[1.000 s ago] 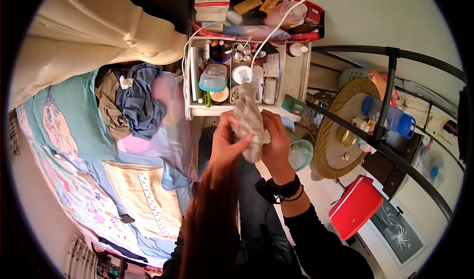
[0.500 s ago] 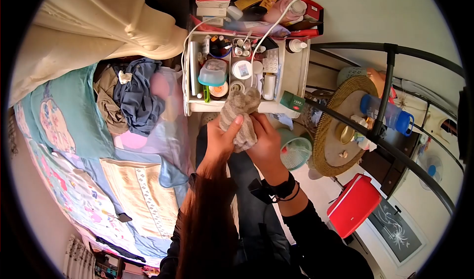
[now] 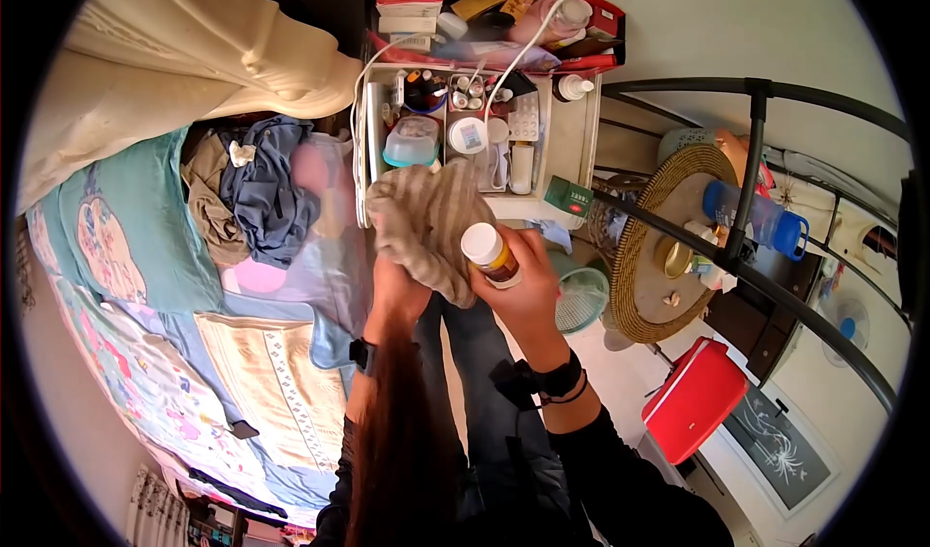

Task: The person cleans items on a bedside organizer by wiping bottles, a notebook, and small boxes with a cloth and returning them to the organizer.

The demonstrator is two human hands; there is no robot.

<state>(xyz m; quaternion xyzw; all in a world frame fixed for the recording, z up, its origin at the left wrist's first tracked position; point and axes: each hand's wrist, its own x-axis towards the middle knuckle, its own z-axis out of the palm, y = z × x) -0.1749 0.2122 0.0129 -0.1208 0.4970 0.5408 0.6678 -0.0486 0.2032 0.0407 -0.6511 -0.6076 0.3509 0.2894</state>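
My left hand (image 3: 399,290) is closed on a beige striped cloth (image 3: 426,219), which hangs spread over its fingers. Beside it, my right hand (image 3: 523,290) grips a small pill bottle (image 3: 494,253) with a white cap and a brown and yellow label. The bottle tilts with its cap toward the cloth's right edge. Both hands are just in front of a white storage tray (image 3: 572,150) full of small items. A clear box with a teal base (image 3: 412,142) and a round white jar (image 3: 468,136) sit in it, partly behind the cloth.
A green box (image 3: 568,196) lies at the tray's front right corner. Behind stands a red-edged bin (image 3: 620,24) of boxes. At left is a bed with folded clothes (image 3: 276,193). On the right are a black metal rail (image 3: 678,229), a round woven-rim table (image 3: 635,295) and a red container (image 3: 695,400).
The cloth was bunched between both hands; now it is spread out in the left hand, further left. The pill bottle has come into view in the right hand, apart from the cloth's folds.
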